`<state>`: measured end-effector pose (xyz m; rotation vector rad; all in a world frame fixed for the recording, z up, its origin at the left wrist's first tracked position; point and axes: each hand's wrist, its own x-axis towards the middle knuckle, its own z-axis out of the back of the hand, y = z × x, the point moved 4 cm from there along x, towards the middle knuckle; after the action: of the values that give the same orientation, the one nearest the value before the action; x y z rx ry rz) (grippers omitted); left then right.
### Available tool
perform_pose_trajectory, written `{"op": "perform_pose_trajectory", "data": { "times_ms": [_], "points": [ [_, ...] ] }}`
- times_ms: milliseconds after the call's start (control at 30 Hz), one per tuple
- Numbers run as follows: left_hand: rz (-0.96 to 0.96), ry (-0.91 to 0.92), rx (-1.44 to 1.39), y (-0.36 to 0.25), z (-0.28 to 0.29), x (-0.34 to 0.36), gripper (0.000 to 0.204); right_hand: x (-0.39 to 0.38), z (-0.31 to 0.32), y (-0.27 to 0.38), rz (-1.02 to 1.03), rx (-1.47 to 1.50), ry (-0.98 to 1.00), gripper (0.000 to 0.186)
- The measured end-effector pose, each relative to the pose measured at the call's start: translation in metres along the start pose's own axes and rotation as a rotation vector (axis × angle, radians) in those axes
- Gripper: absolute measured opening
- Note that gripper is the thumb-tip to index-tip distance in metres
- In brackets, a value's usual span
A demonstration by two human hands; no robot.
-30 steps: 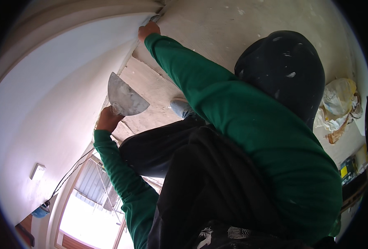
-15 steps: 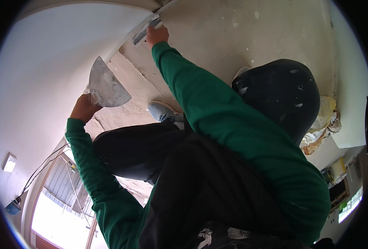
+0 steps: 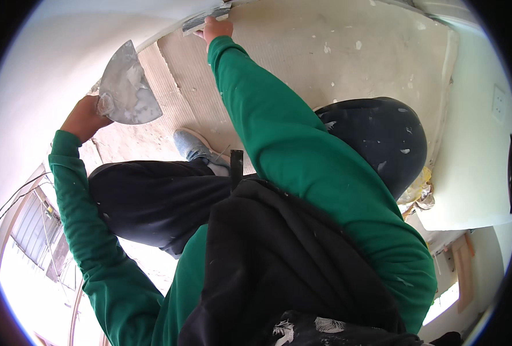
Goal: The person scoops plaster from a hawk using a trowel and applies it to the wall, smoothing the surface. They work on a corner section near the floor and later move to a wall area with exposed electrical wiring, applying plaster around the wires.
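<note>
My left hand (image 3: 84, 119) is wrapped round a wide, fan-shaped putty knife (image 3: 130, 89), held up near the wall on the left. Whitish filler is smeared over its grey metal blade, with a lump beside my fingers. At the far end of my outstretched arm, my right hand (image 3: 218, 29) grips a flat steel trowel (image 3: 198, 22). Its long blade lies along the foot of the white wall (image 3: 94, 40), where the wall meets the floor. My fingers hide the trowel's handle.
Tan ribbed sheeting (image 3: 279, 52) covers the floor, spotted with white. My bent knees and a grey shoe (image 3: 192, 144) are between my arms. A crumpled yellowish bag (image 3: 420, 193) lies by the right wall, which has a socket (image 3: 499, 104). Dark cables (image 3: 13, 199) hang at lower left.
The view has shifted and turned, with more floor and right wall showing. Both hands appear higher in the picture, the left one also further left. Each keeps its tool.
</note>
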<state>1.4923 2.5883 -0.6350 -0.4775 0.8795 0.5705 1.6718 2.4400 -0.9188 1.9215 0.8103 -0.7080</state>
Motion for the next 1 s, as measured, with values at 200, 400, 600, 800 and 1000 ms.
{"op": "perform_pose_trajectory", "data": {
  "times_ms": [200,400,600,800,1000],
  "points": [
    [-0.012,-0.033,0.0,0.007,-0.002,0.001,0.034,0.007,-0.004,0.001,0.017,0.026,0.018,0.029],
    [-0.026,-0.018,-0.013,0.009,-0.002,0.002,0.035,0.003,-0.005,0.006,0.032,0.086,0.045,0.021],
    [-0.037,-0.028,-0.032,0.009,-0.001,0.003,0.034,-0.006,-0.006,0.01,0.043,0.083,0.039,0.025],
    [-0.092,-0.036,-0.062,0.006,-0.005,0.004,0.03,-0.047,0.004,0.004,0.143,0.049,0.109,0.029],
    [0.206,0.133,-0.254,0.011,-0.008,0.027,0.023,-0.127,0.005,-0.014,0.596,-0.531,0.212,0.044]
  ]
}}
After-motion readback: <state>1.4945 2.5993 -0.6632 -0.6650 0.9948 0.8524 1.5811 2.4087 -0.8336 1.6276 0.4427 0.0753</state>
